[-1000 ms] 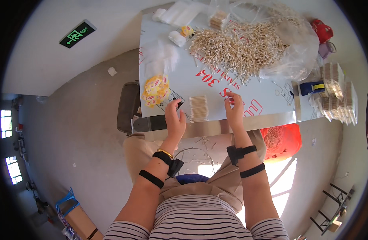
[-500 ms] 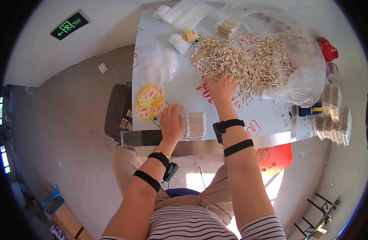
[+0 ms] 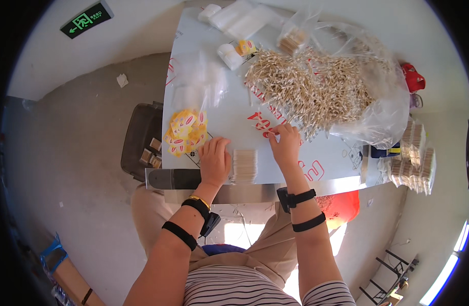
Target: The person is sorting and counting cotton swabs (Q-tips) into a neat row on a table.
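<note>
A neat row of cotton swabs lies side by side near the table's front edge. My left hand rests on the table along the row's left side, fingers extended and holding nothing. In front of the large loose heap of cotton swabs, my right hand pinches a few swabs between thumb and fingers. Their white tips point to the left; how many there are is hard to make out. A pile of yellow and white printed labels sits left of my left hand.
Clear plastic bags lie behind the labels, and a big clear bag surrounds the heap's right side. Packed swab bundles are stacked at the right. A dark bin with small packs stands left of the table.
My right hand has drawn back from the heap toward me with a few cotton swabs pinched in it. My left hand stays beside the row. The whole view has shifted slightly.
</note>
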A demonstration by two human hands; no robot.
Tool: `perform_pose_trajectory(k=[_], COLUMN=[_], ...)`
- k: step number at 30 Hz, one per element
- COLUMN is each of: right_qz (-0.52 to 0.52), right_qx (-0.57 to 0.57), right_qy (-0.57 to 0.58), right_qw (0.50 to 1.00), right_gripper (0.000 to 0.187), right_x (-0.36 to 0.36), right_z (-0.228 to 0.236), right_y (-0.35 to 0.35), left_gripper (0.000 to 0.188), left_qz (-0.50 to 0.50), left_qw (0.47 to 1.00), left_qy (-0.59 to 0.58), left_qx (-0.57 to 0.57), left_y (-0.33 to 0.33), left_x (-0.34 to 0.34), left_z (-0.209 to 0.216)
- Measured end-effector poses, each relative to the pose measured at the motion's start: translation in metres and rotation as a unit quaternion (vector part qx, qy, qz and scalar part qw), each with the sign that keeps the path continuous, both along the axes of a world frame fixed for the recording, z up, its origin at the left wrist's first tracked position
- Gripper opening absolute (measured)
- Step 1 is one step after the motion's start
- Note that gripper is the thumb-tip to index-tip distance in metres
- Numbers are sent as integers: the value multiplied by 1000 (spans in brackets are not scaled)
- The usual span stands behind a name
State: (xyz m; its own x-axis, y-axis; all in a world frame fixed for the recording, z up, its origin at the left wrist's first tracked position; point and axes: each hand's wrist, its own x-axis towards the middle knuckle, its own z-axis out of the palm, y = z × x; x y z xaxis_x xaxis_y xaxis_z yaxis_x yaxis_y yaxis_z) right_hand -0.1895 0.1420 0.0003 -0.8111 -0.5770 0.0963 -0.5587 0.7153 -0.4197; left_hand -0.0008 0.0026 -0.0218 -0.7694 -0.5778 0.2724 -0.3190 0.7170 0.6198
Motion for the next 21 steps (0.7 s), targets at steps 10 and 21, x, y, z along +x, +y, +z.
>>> perform_pose_trajectory(k=[10, 21], right_qz=[123, 161], right_qx=[1, -117], right_qy=[-18, -45], right_qw=[992, 979], right_gripper=[29, 26], right_x=[13, 10], right_z=[24, 14], right_y=[-16, -13], left_gripper=[35, 47], left_qz=[23, 8], left_qw=[1000, 1000], left_qy=[16, 2], left_qx=[3, -21], left_y=[2, 0], left_x=[-3, -5], left_z=[-5, 1])
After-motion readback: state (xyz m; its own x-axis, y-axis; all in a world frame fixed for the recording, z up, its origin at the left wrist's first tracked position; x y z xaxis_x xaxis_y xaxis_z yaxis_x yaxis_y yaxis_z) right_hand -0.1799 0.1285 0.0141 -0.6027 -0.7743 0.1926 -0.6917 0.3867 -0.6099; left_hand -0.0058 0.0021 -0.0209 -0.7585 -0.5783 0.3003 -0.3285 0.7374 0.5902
